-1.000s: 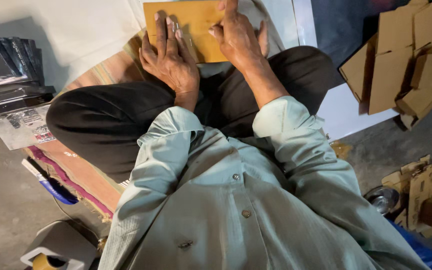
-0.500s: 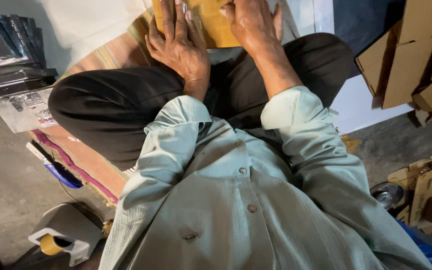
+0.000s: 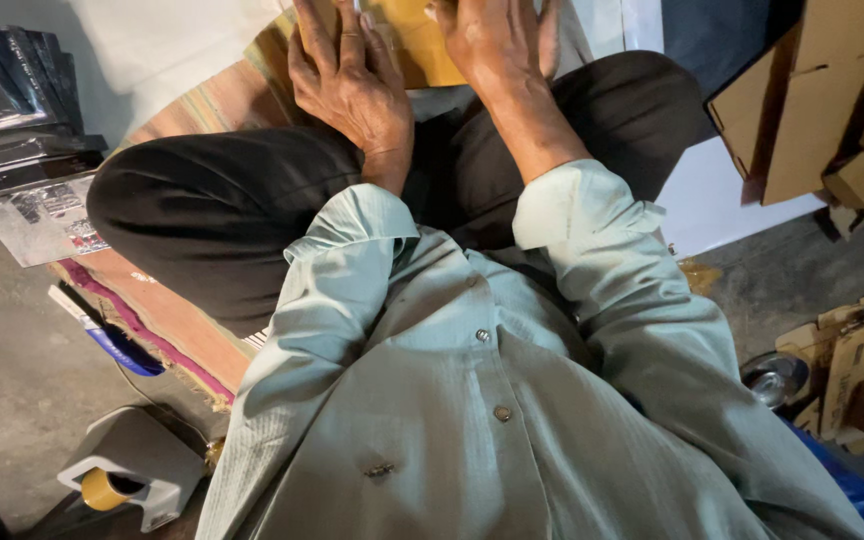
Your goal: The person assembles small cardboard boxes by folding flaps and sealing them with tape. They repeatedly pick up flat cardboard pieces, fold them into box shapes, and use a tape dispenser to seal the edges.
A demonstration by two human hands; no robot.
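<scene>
I sit cross-legged in black trousers and a pale green shirt. A flat brown cardboard piece (image 3: 422,45) lies in front of my knees at the top edge of the view, mostly cut off. My left hand (image 3: 347,75) lies flat on its left part with fingers spread. My right hand (image 3: 497,45) presses down on its right part, fingers pointing away. Neither hand grips anything; both rest palm-down on the cardboard.
A stack of dark glossy packets (image 3: 12,120) lies at the left. A striped mat (image 3: 167,325) is under me. A tape dispenser (image 3: 127,470) stands at lower left. Folded cardboard boxes (image 3: 822,110) pile at the right, more cardboard (image 3: 852,365) and a metal bowl (image 3: 774,375) at lower right.
The view has tilted down, so the cardboard and both hands have slid toward the top edge. The hands stay flat on the cardboard.
</scene>
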